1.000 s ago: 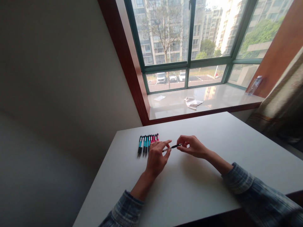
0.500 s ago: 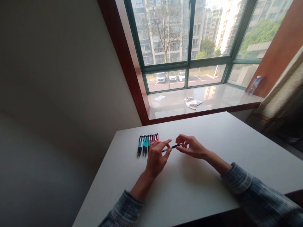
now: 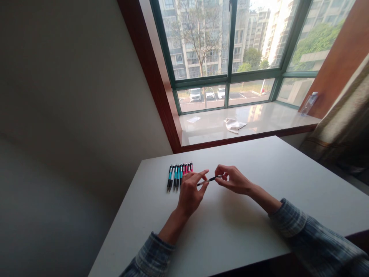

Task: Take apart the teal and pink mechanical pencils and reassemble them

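Both of my hands hold one slim pen [image 3: 212, 179] with a black section, tilted slightly up to the right above the table. My left hand [image 3: 191, 191] pinches its lighter left part between thumb and finger, the other fingers spread. At the right end, my right hand [image 3: 233, 180] closes thumb and fingertips on the black part; its tip is partly hidden. Just left of my left hand lies a row of several pens [image 3: 176, 176], side by side, with teal, white and pink-red barrels. My left hand covers the lower ends of the pink-red ones.
The white table [image 3: 230, 238] stands against a grey wall [image 3: 86, 96]. Behind it, a window sill [image 3: 268, 117] carries a crumpled cloth [image 3: 235, 125], a small white paper [image 3: 193, 119] and a clear bottle [image 3: 309, 104]. A curtain [image 3: 337, 111] hangs at the right.
My right hand has shifted very slightly at the pen's right end. Otherwise the hands, the held pen and the row of pens stay as they were.
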The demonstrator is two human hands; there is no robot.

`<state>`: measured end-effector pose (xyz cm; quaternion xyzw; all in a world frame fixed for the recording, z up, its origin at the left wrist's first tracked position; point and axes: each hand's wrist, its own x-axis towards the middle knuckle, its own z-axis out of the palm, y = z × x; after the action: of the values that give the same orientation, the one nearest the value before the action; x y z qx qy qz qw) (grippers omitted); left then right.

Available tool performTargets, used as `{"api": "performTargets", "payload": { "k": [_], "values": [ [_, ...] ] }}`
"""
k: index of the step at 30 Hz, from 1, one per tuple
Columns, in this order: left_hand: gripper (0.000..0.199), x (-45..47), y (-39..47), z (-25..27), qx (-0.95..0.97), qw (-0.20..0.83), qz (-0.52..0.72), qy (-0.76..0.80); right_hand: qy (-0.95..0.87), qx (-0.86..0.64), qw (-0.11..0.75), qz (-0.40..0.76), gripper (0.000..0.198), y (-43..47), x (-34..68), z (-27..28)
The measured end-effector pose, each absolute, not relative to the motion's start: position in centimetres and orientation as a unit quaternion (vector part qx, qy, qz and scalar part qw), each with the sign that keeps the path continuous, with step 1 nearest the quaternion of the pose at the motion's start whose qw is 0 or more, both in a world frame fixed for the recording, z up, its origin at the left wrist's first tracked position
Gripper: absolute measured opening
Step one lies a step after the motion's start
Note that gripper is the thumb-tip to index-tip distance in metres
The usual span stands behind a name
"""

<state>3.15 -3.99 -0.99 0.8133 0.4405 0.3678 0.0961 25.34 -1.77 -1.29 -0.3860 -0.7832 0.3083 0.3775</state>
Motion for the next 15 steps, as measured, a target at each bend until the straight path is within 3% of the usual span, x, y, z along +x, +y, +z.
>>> {"api": "performTargets", "payload": {
  "k": [6, 10, 15],
  "values": [
    [0.043, 3.18, -3.99, -1.04, 0.813, 0.096, 0.371, 0.438, -0.783, -0.384, 0.371, 0.318, 0.009, -1.87, 25.25, -1.00],
    [0.045, 3.21, -4.06, -1.04, 0.809, 0.094, 0.381, 0.437, -0.788, -0.394, 0.358, 0.310, 0.019, -1.91, 25.26, -0.97],
    [0.045, 3.24, -4.12, -1.11, 0.808, 0.093, 0.381, 0.440, -0.787, -0.386, 0.372, 0.305, 0.012, -1.95, 25.27, -1.14]
  ]
}}
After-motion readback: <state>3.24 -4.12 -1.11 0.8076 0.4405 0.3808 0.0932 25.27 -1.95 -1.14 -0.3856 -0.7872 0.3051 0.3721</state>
